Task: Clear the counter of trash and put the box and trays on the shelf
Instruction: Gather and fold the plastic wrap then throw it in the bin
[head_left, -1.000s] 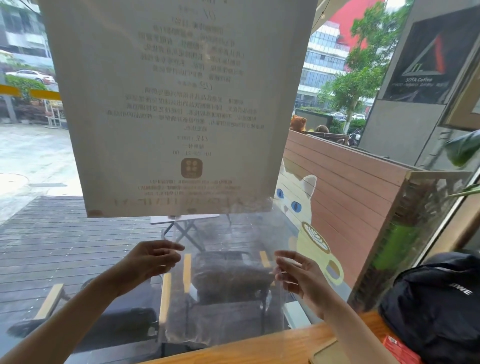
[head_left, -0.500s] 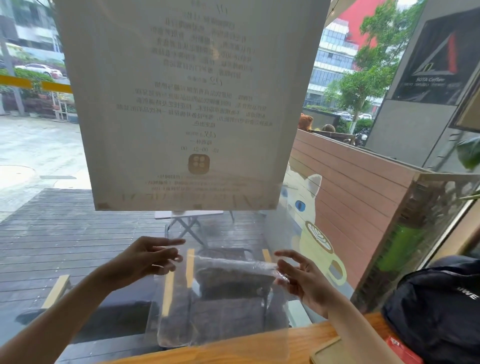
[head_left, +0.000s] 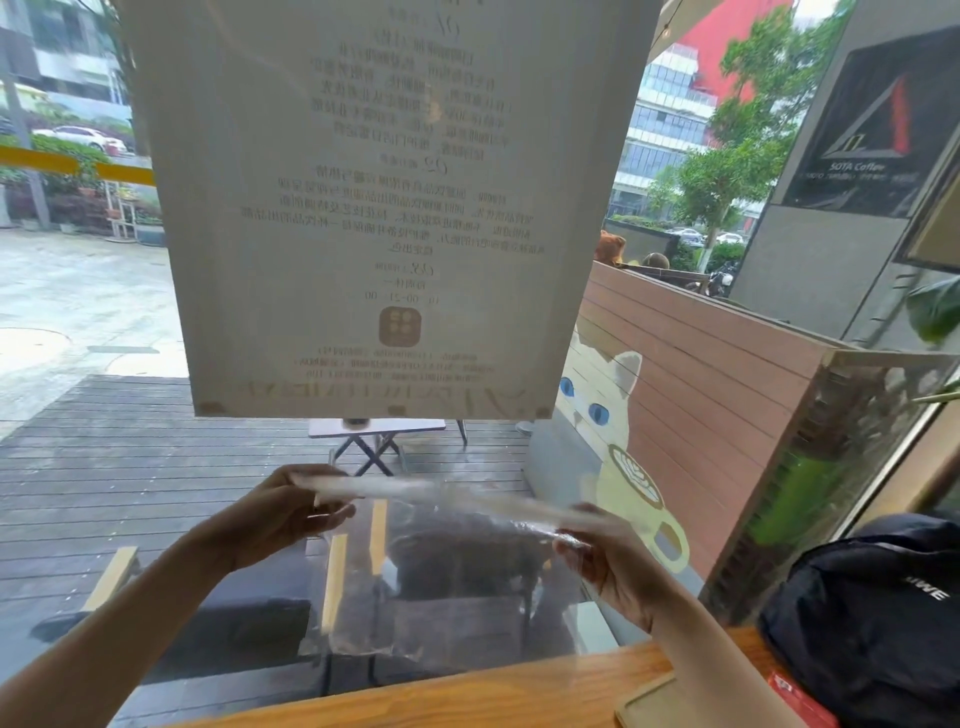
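Observation:
A clear plastic bag (head_left: 436, 571) hangs in front of me, held up by its top edge above the wooden counter (head_left: 467, 696). My left hand (head_left: 280, 514) pinches the bag's upper left corner. My right hand (head_left: 608, 561) grips the upper right corner. The top edge is folded over into a whitish band stretched between both hands. The bag's lower part dangles just above the counter's far edge. A wooden tray corner (head_left: 654, 701) shows at the bottom right.
A window with a large paper notice (head_left: 374, 208) stands right behind the counter. A black backpack (head_left: 872, 618) rests on the counter at the right, with a red packet (head_left: 800, 701) beside it. A cat sticker (head_left: 608, 410) is on the glass.
Both hands have folded the bag's top edge down and over; the flat sheet that reached higher is now shorter, with a rolled band between my hands. The view shifted slightly.

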